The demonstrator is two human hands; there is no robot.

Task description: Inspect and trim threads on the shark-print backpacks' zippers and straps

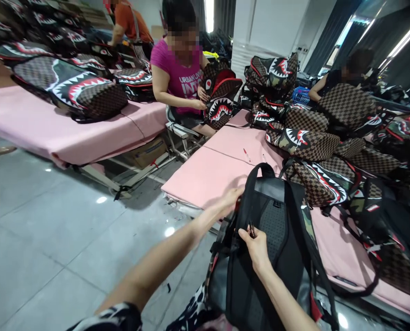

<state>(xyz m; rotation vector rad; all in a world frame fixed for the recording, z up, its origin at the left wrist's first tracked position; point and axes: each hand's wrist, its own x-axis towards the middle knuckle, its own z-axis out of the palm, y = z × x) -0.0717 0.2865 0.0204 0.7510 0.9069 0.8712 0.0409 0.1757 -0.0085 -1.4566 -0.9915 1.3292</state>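
A black backpack (272, 220) stands upright against the table's edge, its padded back and straps facing me. My left hand (233, 198) is at its upper left side; the fingertips are hidden behind the bag's edge. Lower down, over the back panel, my right hand (256, 241) is closed around a small dark tool, thumb toward the left shoulder strap. What the tool is cannot be made out clearly.
Checkered shark-mouth backpacks (303, 142) are piled on the pink table (205, 172), with a red pen (247, 155) nearby. Another large backpack (88, 92) lies on the left table (25, 117). A person in a magenta shirt (177, 69) sits beyond, handling a bag.
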